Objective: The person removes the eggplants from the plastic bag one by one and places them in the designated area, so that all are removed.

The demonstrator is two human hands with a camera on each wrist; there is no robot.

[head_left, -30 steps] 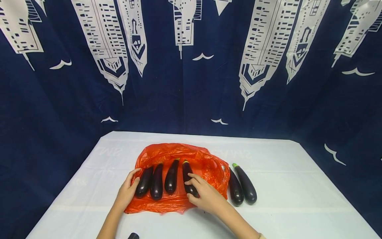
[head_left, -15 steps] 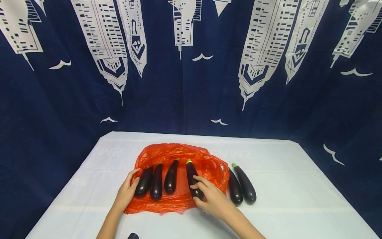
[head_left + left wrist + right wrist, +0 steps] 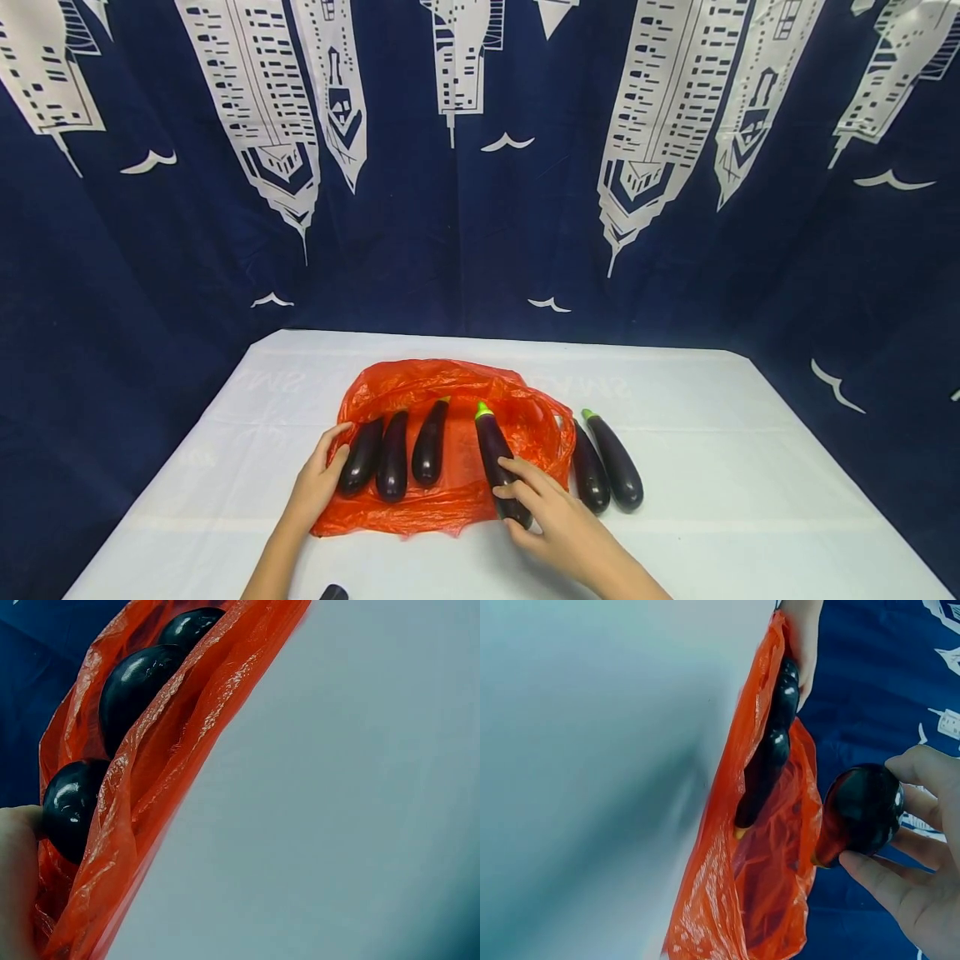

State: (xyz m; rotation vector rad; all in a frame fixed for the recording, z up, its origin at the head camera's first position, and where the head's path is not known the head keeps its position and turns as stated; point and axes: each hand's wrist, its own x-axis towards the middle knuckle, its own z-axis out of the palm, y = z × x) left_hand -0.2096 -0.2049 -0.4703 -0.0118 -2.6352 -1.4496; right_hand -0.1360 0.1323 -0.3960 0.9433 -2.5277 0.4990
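Eggplant (image 3: 491,446), dark and glossy with a green stem, slants over the near right part of a red plastic bag (image 3: 462,458) on a white table (image 3: 712,467). The right hand (image 3: 555,529) holds it by the thick near end, thumb on one side and curved fingers on the other, probably because most of its weight is there; the stem points far and left. The left hand (image 3: 317,483) is at the bag's left edge, thumb and forefinger apart, seemingly to steady the bag; whether it grips the plastic cannot be told. Three eggplants (image 3: 392,458) lie in the bag toward the left, stems far. Two more eggplants (image 3: 618,467) lie side by side just right of the bag, apparently kept apart from those inside. Beyond hangs a navy cloth (image 3: 450,225) with white upside-down buildings.
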